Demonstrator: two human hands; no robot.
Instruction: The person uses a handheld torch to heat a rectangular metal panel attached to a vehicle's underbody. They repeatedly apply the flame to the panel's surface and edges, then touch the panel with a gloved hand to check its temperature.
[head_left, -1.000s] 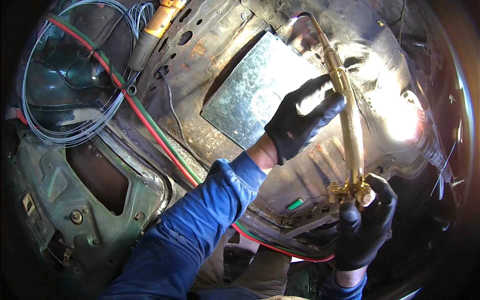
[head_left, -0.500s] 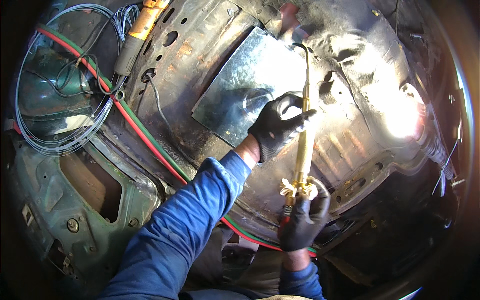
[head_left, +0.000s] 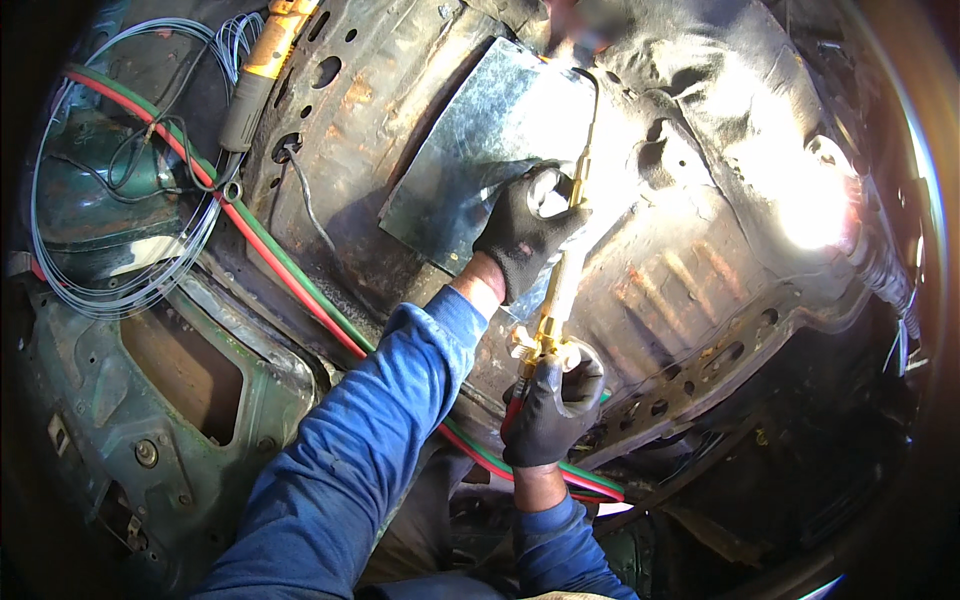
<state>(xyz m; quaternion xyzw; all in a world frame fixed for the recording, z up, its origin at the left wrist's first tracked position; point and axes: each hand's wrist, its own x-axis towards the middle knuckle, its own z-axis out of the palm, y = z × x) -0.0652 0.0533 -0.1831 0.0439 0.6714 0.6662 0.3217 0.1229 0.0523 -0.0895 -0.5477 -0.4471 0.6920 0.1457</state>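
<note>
A brass gas torch (head_left: pixel 562 285) lies across the middle of the view, its thin bent tip pointing up and away over a shiny sheet of metal (head_left: pixel 440 180). My left hand (head_left: pixel 522 235), in a dark glove, closes its thumb and fingers at the torch's neck. Lower down, my gloved right hand (head_left: pixel 548 415) grips the valve end, with fingers curled by the brass valve knobs (head_left: pixel 540 345). A red and green twin hose (head_left: pixel 300 285) runs below my hands; its join to the torch is partly hidden by my right hand. No flame shows at the tip.
Under the sheet spreads a worn, rusty car-body panel (head_left: pixel 680 300) with holes and ridges. A bright lamp (head_left: pixel 815 205) glares at the right. At upper left are an orange and grey tool (head_left: pixel 262 75) and coiled grey wire (head_left: pixel 45 215). A green panel (head_left: pixel 90 400) stands lower left.
The torch's valve end and my right hand have swung left and slightly up. My left hand has shifted a little left with the torch, both hands keeping their grip.
</note>
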